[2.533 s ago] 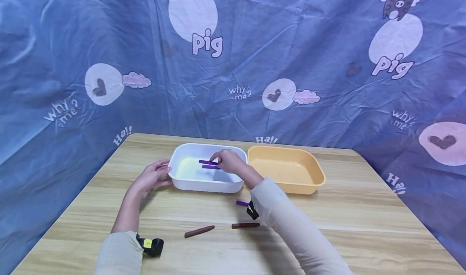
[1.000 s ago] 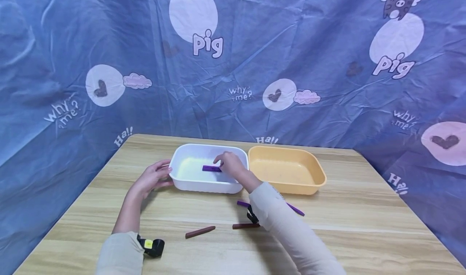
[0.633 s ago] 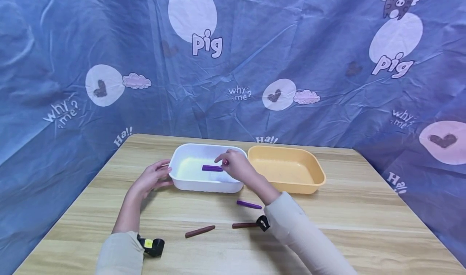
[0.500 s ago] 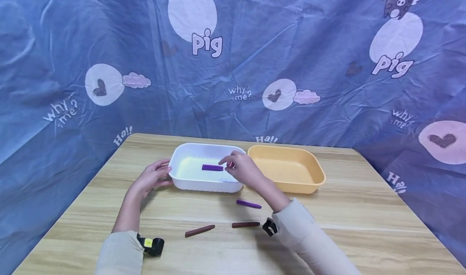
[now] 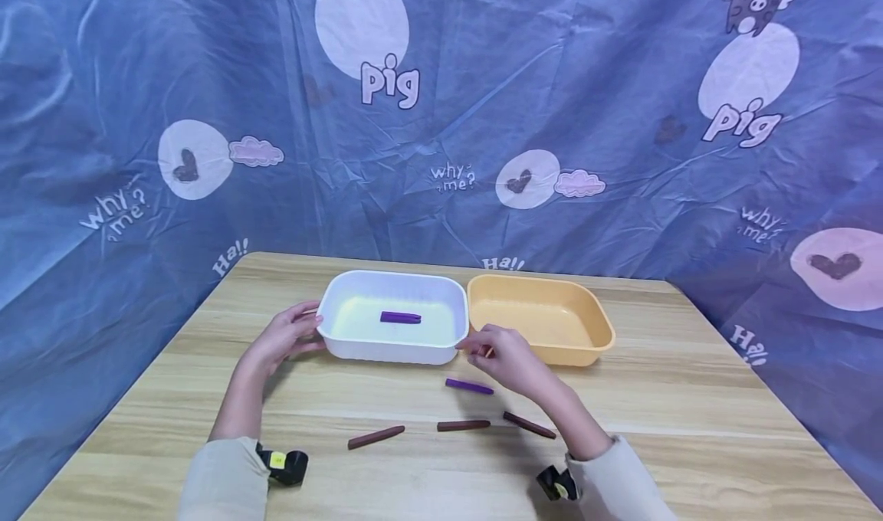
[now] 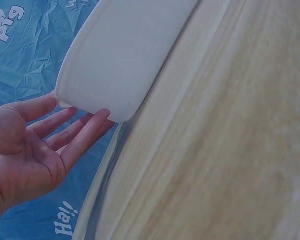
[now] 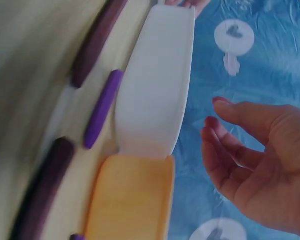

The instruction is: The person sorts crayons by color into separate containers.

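In the head view, my left hand touches the left end of the white plastic box. In the left wrist view, its fairly straight fingers rest against the end wall. Two purple crayons lie side by side inside that box. My right hand hovers by the box's near right corner, fingers loosely bent and holding nothing; the right wrist view shows a gap between thumb and fingers. Below it on the table lies another purple crayon. Three brown crayons lie nearer the front.
A yellow plastic box stands against the white one on its right, with nothing in it. In the right wrist view a purple tip shows at the bottom edge. The wooden table meets a blue printed curtain behind.
The right hand held a purple crayon in the white box, set it beside the other one, then drew out toward the front right. The left hand stays on the box.
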### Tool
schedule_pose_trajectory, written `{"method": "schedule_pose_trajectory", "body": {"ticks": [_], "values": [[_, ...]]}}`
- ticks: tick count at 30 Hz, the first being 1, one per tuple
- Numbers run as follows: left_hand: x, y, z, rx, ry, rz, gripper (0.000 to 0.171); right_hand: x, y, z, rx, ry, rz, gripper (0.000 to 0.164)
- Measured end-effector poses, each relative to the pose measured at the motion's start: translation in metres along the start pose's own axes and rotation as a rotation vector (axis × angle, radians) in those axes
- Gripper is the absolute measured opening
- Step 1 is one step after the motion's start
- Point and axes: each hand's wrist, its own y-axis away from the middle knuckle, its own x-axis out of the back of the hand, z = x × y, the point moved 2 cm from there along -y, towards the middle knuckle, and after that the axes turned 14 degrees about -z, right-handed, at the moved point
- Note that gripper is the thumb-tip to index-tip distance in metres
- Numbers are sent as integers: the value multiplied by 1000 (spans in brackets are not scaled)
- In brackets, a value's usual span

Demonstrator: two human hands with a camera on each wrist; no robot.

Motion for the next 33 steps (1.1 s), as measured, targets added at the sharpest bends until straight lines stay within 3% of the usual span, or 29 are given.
{"method": "schedule_pose_trajectory", "body": {"ticks": [9,24,33], "values": [[-1,0,0,5,-9,-4,55,-7,21,21,-81,-93,-64,23],[-3,-1,-3,20,3,10,56,-22,28,40,-88,-160,-214,25],[-2,1,0,6,-6,5,55,-27,28,47,-78,-203,-235,26]]}}
